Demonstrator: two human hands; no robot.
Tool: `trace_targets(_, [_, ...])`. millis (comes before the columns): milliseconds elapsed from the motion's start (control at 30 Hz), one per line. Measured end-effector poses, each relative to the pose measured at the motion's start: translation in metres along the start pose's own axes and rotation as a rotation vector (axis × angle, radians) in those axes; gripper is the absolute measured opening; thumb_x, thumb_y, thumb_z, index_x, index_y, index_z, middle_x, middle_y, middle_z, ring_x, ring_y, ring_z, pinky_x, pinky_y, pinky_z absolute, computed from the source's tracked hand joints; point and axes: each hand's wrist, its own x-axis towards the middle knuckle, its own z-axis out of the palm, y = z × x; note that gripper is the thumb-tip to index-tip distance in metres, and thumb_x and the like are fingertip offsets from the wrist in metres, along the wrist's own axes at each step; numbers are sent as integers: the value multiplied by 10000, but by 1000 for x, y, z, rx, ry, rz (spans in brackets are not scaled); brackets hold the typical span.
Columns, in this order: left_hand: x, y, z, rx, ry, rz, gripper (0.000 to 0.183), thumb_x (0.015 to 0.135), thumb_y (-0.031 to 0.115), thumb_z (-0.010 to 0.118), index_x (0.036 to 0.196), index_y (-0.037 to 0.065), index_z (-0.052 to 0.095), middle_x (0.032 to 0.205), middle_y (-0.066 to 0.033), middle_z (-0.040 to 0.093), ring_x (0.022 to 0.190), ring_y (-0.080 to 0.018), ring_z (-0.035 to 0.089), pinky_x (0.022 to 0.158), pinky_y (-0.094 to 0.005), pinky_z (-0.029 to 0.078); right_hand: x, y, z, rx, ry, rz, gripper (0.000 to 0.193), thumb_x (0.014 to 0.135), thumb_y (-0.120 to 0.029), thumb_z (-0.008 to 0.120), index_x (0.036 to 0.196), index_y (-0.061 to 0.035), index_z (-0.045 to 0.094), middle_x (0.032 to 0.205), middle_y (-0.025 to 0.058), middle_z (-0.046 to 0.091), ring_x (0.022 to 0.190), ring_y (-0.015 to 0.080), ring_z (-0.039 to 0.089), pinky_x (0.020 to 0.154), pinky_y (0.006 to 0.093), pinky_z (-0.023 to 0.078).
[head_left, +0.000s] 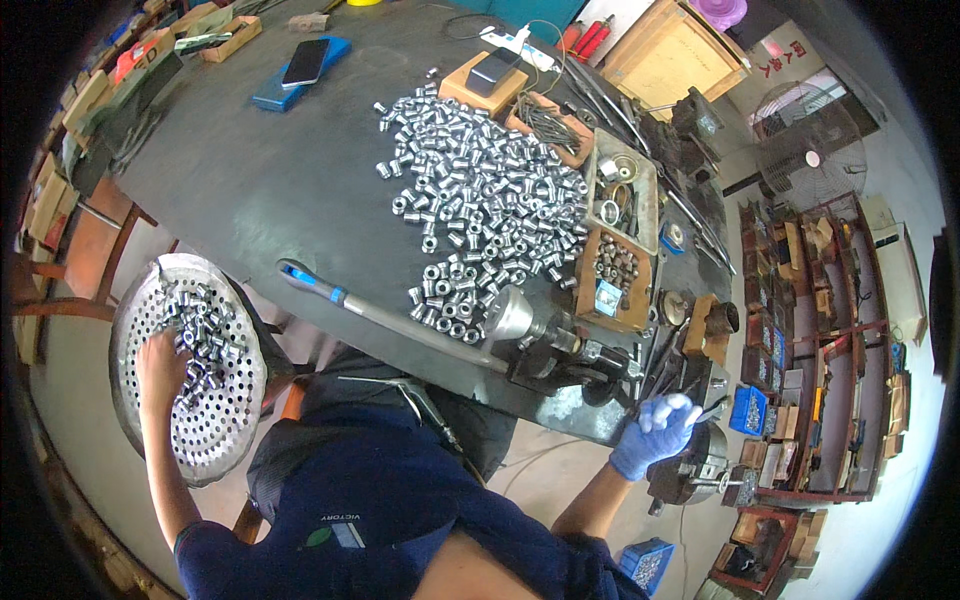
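My bare left hand (160,370) reaches into a round perforated metal pan (220,440) at the left. Its fingertips are among a heap of shiny metal fittings (210,335), so their grip is hidden. In a pale blue glove, my right hand (655,435) is beside a dark machine with a round chuck (708,458). Its fingers are curled; I cannot make out what, if anything, they hold. Many similar short metal fittings (490,190) lie piled on the dark bench (220,150). A bar tool with a blue and black handle (312,280) lies along the bench's near edge.
Near the bench edge stands a clamped device with a silver cup-shaped end (510,316). Behind it are a box of small brown parts (612,280) and a tray of rings (625,190). A phone (305,63) rests far left. Shelving (820,350) and a fan (810,140) stand right.
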Motion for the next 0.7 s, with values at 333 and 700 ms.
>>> trace_targets(333, [97,246,35,-500,-190,545,194,728,231,616,785,46,624,725,-151,615,700,-332,600,626,-409,468,-3,70,-32,-139,498,264,229,870,-292,515,787,-80,537,556,-22,484,362,42,357,304,163,273])
trace_targets(700, [98,263,61,-640,-272,548,144,687,174,664,721,49,601,692,-124,618,690,-291,610,612,-385,468,-6,70,-32,-95,426,293,281,860,-326,528,832,-48,559,542,-12,481,377,60,382,332,184,302])
